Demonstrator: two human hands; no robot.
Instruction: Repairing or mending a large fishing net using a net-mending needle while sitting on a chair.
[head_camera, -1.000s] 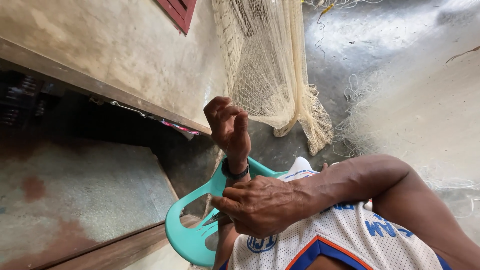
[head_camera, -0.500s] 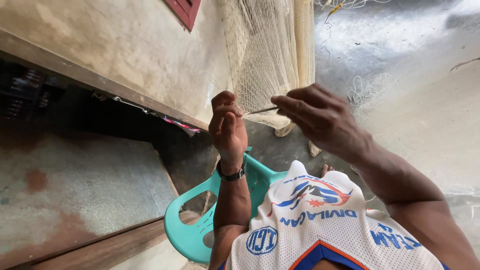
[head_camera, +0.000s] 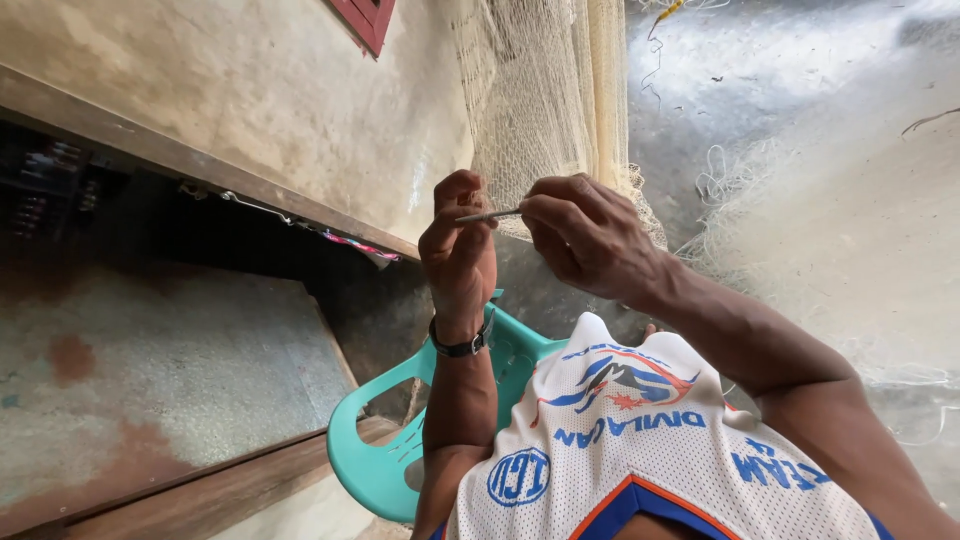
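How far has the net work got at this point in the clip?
Done: nothing finished can be told apart in the hanging fishing net. In hand: the right hand holds a thin netting needle whose tip meets the pinched fingers of the left hand, right at the mesh. Left: loose netting lies spread on the ground; how much needs work cannot be told.

A thin grey netting needle (head_camera: 488, 215) lies level, pinched at both ends, against pale hanging fishing net (head_camera: 545, 100).

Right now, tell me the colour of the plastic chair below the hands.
The plastic chair is turquoise green; the head view shows it, below the left hand.
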